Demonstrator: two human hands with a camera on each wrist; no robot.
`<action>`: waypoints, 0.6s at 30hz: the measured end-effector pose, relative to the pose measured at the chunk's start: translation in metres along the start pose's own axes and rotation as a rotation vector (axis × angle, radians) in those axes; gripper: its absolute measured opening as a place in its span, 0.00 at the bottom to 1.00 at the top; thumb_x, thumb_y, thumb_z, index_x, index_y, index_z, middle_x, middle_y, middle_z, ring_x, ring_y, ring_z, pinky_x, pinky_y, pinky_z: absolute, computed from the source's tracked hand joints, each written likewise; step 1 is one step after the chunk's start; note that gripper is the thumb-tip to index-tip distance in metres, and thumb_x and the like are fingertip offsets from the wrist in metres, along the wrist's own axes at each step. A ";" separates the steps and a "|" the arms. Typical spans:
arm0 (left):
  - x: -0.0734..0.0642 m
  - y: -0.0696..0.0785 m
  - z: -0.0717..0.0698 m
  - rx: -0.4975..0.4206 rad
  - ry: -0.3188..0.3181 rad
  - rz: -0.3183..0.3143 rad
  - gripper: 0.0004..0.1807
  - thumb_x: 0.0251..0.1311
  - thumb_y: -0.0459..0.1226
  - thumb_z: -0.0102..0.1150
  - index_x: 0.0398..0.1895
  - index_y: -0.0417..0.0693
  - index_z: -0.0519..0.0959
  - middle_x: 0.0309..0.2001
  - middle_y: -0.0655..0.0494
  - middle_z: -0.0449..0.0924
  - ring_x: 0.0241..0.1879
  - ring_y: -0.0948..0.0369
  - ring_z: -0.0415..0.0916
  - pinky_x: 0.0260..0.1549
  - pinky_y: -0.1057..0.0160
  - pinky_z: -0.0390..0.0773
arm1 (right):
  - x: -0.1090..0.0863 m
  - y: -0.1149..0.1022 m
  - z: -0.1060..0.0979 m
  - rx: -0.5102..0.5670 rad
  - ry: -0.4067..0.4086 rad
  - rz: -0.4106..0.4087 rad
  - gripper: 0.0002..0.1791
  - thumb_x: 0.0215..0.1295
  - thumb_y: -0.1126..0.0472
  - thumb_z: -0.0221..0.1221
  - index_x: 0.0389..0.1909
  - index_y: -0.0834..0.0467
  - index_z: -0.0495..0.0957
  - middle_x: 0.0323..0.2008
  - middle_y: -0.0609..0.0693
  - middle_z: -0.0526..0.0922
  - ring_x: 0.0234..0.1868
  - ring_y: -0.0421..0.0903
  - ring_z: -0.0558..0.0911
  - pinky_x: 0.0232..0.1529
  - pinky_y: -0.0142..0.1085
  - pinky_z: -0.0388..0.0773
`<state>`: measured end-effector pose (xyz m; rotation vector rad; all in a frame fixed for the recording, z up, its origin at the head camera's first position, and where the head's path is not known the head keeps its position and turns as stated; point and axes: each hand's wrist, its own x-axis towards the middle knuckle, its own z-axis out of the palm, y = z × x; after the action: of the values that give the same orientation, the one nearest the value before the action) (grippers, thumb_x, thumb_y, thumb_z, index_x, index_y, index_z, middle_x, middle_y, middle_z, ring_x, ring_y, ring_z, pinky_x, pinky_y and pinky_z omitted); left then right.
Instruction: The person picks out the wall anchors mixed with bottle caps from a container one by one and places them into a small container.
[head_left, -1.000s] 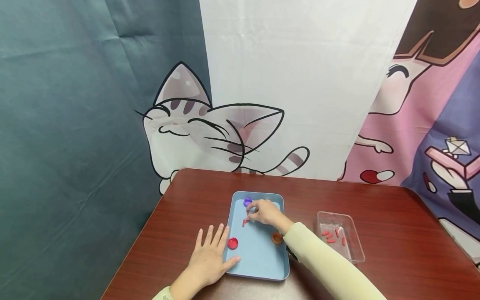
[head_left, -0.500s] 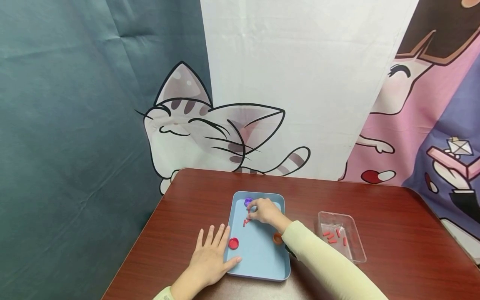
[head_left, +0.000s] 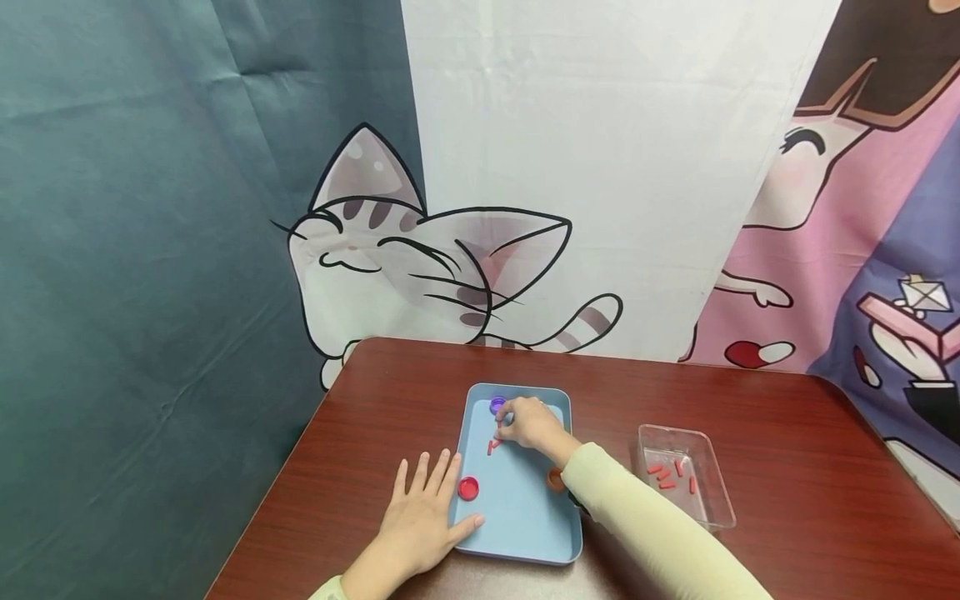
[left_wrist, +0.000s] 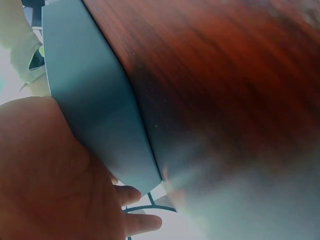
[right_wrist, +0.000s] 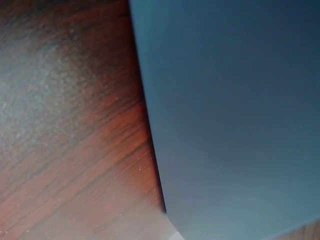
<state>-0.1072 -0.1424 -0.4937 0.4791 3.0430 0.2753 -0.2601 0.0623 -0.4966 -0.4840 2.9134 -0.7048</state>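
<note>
The right hand (head_left: 534, 423) is clamped, thumb and finger together, on a red stick (head_left: 499, 425) inside the blue tray (head_left: 517, 521), just below the purple cap (head_left: 498, 406); further red pieces (head_left: 490, 447) lie beside it; the left hand (head_left: 415, 527), fingers spread apart, rests at the tray's left edge, near the red cap (head_left: 468, 488); the clear box (head_left: 722, 492) at right contains five red pieces.

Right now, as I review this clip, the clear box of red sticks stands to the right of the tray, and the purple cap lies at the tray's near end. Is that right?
Not quite: the purple cap lies at the far end of the tray, as the head view shows. The clear box of red sticks does stand to its right.
</note>
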 end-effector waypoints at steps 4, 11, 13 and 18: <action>0.000 0.000 0.000 0.001 0.005 0.000 0.51 0.64 0.70 0.46 0.80 0.46 0.57 0.78 0.46 0.57 0.77 0.39 0.52 0.72 0.32 0.44 | 0.000 -0.001 -0.001 -0.005 -0.003 0.006 0.13 0.53 0.52 0.77 0.38 0.50 0.88 0.35 0.46 0.86 0.28 0.43 0.73 0.28 0.36 0.72; 0.000 0.000 0.000 -0.001 0.016 0.007 0.51 0.65 0.70 0.47 0.80 0.46 0.57 0.78 0.46 0.57 0.76 0.38 0.52 0.72 0.32 0.44 | -0.001 -0.005 -0.005 -0.026 -0.018 0.058 0.12 0.53 0.53 0.77 0.37 0.49 0.88 0.37 0.47 0.86 0.30 0.44 0.76 0.32 0.38 0.76; 0.000 0.000 0.000 0.000 0.011 0.006 0.51 0.65 0.70 0.46 0.80 0.46 0.57 0.78 0.46 0.57 0.77 0.38 0.51 0.72 0.32 0.44 | 0.000 -0.005 -0.005 -0.036 -0.023 0.073 0.12 0.52 0.53 0.77 0.37 0.49 0.88 0.40 0.48 0.86 0.32 0.44 0.76 0.32 0.39 0.77; 0.001 0.000 0.000 0.006 0.001 0.001 0.51 0.64 0.71 0.46 0.80 0.47 0.57 0.79 0.47 0.56 0.77 0.39 0.51 0.72 0.32 0.44 | -0.001 -0.006 -0.008 -0.039 -0.033 0.094 0.12 0.51 0.52 0.78 0.35 0.49 0.88 0.40 0.48 0.86 0.32 0.45 0.77 0.31 0.38 0.77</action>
<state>-0.1077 -0.1420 -0.4933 0.4805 3.0456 0.2673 -0.2590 0.0606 -0.4865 -0.3559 2.9016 -0.6226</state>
